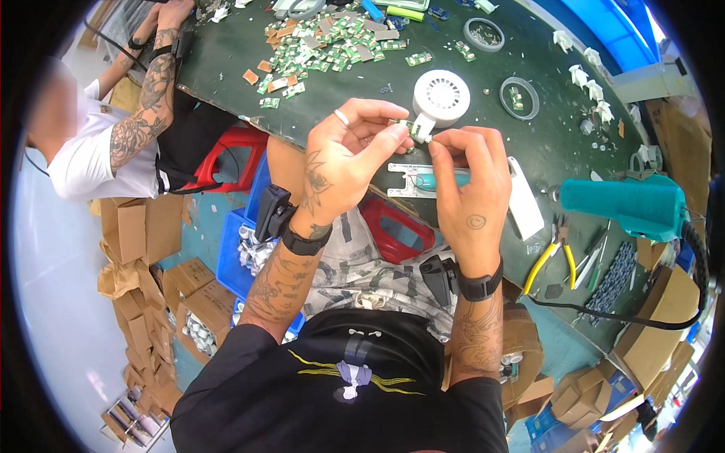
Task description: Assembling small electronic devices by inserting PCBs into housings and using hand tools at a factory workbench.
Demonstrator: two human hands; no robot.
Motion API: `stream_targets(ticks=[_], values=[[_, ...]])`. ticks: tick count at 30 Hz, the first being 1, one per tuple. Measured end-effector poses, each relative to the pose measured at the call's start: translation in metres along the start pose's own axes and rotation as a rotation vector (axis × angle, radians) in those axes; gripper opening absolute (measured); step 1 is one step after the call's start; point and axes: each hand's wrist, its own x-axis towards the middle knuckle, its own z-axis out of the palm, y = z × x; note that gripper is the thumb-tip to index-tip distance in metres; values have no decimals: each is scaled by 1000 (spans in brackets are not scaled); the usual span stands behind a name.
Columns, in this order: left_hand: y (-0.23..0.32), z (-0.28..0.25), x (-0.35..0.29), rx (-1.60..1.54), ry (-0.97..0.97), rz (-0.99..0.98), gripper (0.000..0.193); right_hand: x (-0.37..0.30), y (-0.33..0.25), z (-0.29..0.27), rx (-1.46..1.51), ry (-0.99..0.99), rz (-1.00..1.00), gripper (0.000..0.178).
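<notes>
My left hand [343, 151] pinches a small green circuit board [413, 130] between thumb and fingertips. Close against it, my right hand [474, 185] has thumb and forefinger pressed together at a small white part; what exactly they grip is too small to make out. Just beyond both hands is a round white fan head [441, 97] with a slotted face, its short neck reaching toward my fingertips. Under my right hand lies an opened white handle shell [405, 181] with a teal cylindrical battery [445, 182] in it, partly hidden by the fingers. Beside that hand rests a white cover [526, 198].
Many green circuit boards [325, 49] are heaped at the far left of the dark table [362, 81]. Two ring dishes [519, 99] stand to the right. A teal power tool [623, 208], yellow-handled pliers [550, 260] and a cable lie at the right. Another person [91, 128] sits at left.
</notes>
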Motion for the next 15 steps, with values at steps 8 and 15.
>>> stream_targets(ticks=[8, 15], values=[[-6, -1, -3, 41, -51, -3, 23, 0, -1, 1, 21, 3, 0, 12], [-5, 0, -3, 93, -59, 11, 22, 0, 0, 0, -1, -9, -15, 11]])
